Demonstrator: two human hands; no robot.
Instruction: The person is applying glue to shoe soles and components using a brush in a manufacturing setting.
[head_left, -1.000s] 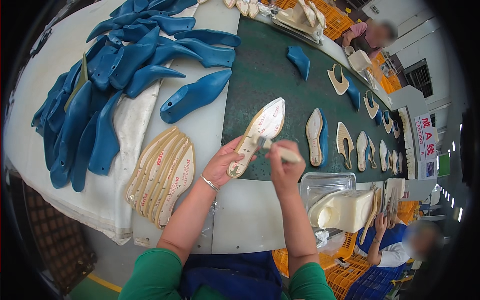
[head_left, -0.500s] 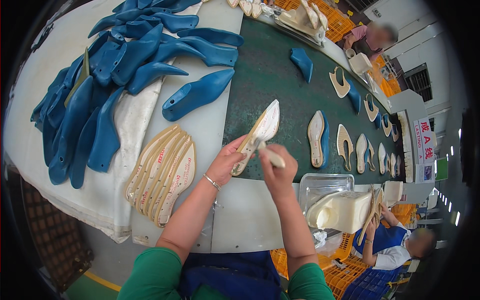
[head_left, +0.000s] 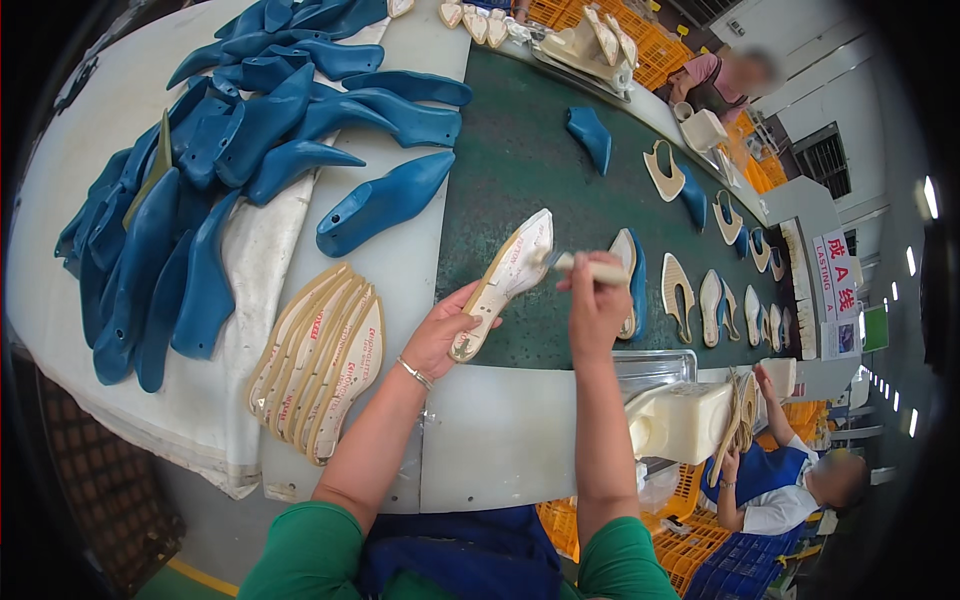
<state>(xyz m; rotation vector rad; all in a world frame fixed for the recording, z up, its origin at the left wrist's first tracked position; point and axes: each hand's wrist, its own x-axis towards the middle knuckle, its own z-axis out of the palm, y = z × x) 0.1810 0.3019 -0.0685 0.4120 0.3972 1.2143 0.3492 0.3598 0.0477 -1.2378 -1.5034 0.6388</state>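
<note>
My left hand (head_left: 445, 335) grips a pale insole (head_left: 509, 272) by its wide end, with the narrow tip pointing away over the green belt. My right hand (head_left: 601, 310) is closed around the light handle of a brush (head_left: 598, 268), whose bristles are at the insole's right edge; I cannot tell whether they touch. Left of my left hand, a fanned stack of similar insoles (head_left: 318, 365) lies on the white table. Beyond it a single blue shoe last (head_left: 385, 205) rests near the belt's edge.
Many blue lasts (head_left: 165, 240) are heaped at left. The green belt (head_left: 500, 140) carries lasts, insoles and cut uppers. A cream container (head_left: 675, 420) and clear tray (head_left: 650, 367) stand at right. One co-worker (head_left: 780, 485) holds pieces at lower right; another (head_left: 722, 85) is across the belt.
My right hand with the brush has moved right and slightly up, from over the insole to its edge. My left hand and insole have shifted slightly. The nearby co-worker's one hand has risen.
</note>
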